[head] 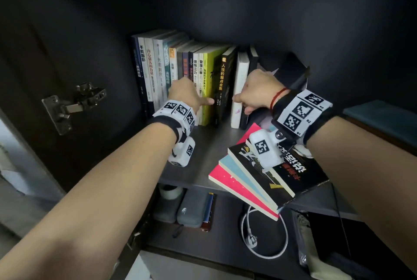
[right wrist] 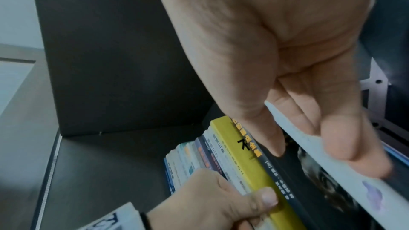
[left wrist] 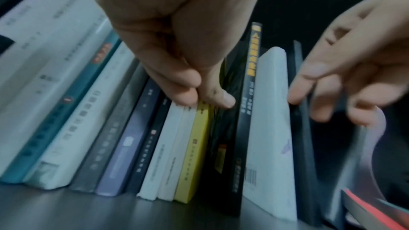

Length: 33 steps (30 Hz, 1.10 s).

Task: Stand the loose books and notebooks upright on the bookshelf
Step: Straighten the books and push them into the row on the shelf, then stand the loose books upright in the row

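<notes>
A row of books [head: 171, 72] stands upright at the back left of the dark shelf [head: 203, 160]. My left hand [head: 198, 99] has curled fingers on the spines and pinches the yellow book [left wrist: 194, 155] between fingertips and thumb. To its right a black book with an orange title [head: 222, 81] leans left. My right hand [head: 242, 103] grips the white book [head: 240, 76], thumb in the gap on its left and fingers on its right side against a thin dark book [left wrist: 305, 146]. A loose stack [head: 300, 173] of a black, a light blue and a pink book lies flat at the front right.
The flat stack overhangs the shelf's front edge under my right wrist. A dark box [head: 291, 72] stands behind my right hand. A metal hinge [head: 74, 103] sits on the left panel. The shelf below holds grey cases [head: 191, 209], a tape roll [head: 171, 191] and a white cable [head: 264, 241].
</notes>
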Each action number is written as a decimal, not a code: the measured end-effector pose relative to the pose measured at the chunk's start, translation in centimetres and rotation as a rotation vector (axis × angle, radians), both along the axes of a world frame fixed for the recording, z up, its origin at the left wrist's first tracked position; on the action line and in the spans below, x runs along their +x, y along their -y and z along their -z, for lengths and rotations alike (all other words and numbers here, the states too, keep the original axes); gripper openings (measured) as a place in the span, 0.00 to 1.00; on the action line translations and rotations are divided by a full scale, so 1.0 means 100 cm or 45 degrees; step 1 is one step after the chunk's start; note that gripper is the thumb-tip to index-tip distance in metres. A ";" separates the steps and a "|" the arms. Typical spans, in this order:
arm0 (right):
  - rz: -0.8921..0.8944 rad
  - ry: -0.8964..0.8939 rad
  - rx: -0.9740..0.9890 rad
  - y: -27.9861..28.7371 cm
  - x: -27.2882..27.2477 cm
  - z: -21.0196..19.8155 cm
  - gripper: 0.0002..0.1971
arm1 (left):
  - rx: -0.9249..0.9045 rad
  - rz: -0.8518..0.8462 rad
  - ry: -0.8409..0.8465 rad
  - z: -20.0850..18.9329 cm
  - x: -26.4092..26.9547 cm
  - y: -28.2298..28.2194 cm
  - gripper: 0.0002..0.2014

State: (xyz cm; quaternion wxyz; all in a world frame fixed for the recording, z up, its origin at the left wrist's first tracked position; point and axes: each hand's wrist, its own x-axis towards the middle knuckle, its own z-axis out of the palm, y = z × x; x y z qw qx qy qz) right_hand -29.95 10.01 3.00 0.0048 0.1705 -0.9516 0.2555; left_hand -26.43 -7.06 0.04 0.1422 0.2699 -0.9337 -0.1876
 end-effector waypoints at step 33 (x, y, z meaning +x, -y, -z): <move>-0.536 0.475 0.423 -0.072 0.023 -0.008 0.34 | 0.396 0.683 0.686 0.017 0.034 -0.069 0.37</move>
